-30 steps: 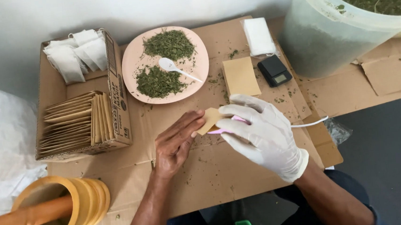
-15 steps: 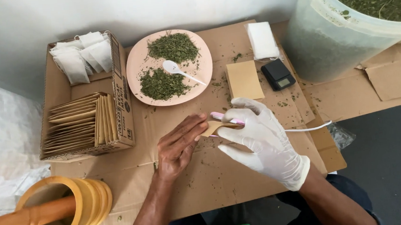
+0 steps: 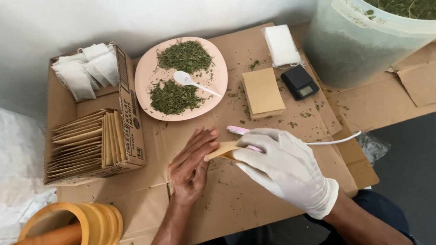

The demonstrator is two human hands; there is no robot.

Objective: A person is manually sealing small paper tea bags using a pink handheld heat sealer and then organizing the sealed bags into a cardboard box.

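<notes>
One small tan sachet [image 3: 223, 149] lies on the cardboard surface [image 3: 223, 204], pinned flat under the extended, pressed-together fingers of the bare left hand [image 3: 194, 163]. The gloved right hand [image 3: 281, 167] wraps its fingers around one pink corded tool [image 3: 240, 131], its tip at the sachet. Beyond the fingers, one pink plate [image 3: 145, 71] carries two piles of dried green herb [image 3: 174, 96] and one white spoon [image 3: 189, 80]. Left of the fingers, one cardboard box [image 3: 132, 118] holds filed tan envelopes and white sachets. One translucent bucket [image 3: 355, 41] of herb stands far right.
</notes>
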